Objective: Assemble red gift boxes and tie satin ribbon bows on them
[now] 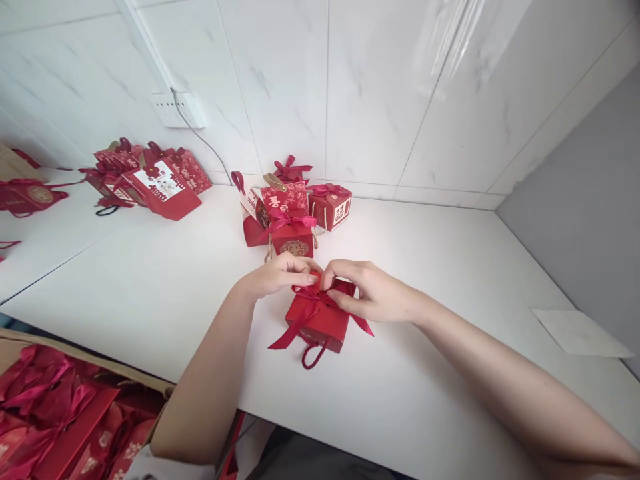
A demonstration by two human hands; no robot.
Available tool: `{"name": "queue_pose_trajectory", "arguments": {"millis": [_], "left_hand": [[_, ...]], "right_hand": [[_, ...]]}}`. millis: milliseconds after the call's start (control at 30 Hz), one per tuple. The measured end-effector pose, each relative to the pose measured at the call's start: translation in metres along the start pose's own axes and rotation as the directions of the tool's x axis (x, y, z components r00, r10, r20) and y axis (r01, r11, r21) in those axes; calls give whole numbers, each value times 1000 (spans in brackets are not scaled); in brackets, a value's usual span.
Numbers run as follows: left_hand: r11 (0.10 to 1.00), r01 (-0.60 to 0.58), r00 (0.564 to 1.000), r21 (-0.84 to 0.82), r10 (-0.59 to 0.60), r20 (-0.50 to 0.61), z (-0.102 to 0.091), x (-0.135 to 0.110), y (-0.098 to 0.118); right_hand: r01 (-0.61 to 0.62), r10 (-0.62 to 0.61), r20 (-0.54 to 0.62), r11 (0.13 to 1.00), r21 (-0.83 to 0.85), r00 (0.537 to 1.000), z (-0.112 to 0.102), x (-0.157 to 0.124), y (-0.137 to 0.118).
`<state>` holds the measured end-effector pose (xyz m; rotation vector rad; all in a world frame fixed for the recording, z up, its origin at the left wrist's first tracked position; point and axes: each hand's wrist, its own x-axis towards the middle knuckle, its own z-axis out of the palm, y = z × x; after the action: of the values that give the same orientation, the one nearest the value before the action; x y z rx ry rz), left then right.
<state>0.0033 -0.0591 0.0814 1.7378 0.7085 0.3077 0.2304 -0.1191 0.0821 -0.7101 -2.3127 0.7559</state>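
Note:
A small red gift box (320, 320) lies on the white table (150, 287) in front of me, with a red ribbon (300, 323) tied over its top and a cord handle at its near end. My left hand (280, 272) pinches the ribbon at the box's far edge. My right hand (367, 290) pinches the ribbon beside it, fingers curled over the box top. The two sets of fingertips nearly touch at the bow.
Several finished red boxes (295, 213) stand behind the hands. Another pile of red boxes (150, 177) lies at the back left under a wall socket (177, 110). A cardboard carton of red flat boxes (65, 420) sits at lower left. White paper (580, 332) lies at right.

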Motion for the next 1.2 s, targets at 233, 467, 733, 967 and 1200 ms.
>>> {"name": "queue_pose_trajectory", "arguments": {"millis": [233,467,733,967,1200], "left_hand": [[997,14,1000,77,-16,18,-2,-7,7],[990,12,996,140,-24,84,-1,-9,7],[977,-35,984,211,-3,178,-7,-16,13],[967,7,985,253,-51,166,-5,-14,11],[978,6,985,211,-42,166,-4,-11,10]], "right_hand": [[-176,168,-201,984,-26,965,20,-1,-14],[-198,192,-170,980,-20,967,32,-4,-16],[-193,169,-160,970,-149,972,32,-6,-23],[-190,154,-178,960,-207,972,41,-7,-26],[-151,120,-179,974,-171,976,44,-5,-22]]}}
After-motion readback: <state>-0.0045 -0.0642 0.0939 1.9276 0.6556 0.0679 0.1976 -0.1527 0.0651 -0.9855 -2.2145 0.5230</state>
